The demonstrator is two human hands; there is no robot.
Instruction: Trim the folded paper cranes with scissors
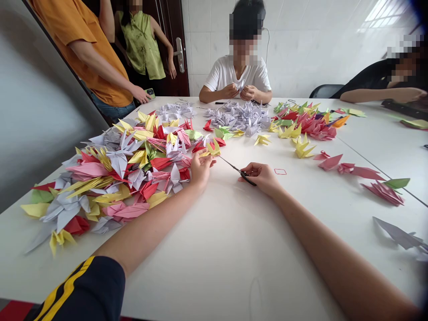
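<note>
- Scissors (234,168) lay pinched in the right grip (261,178) at lower center, their long axis running toward the upper left.
- Their tip pointed toward a yellow origami crane (211,148), just beyond the spread left grip (201,169), the nearer hand.

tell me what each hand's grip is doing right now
Left hand: open, resting against a yellow paper crane
Right hand: closed, holding black scissors

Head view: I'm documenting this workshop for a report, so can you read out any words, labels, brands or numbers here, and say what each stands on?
No word, label, brand or number can be read in this view.
The phone in the standing person's hand is too small and blurred to tell whether it bears any text.
The paper cranes and the scissors in the right hand show no legible print.
</note>
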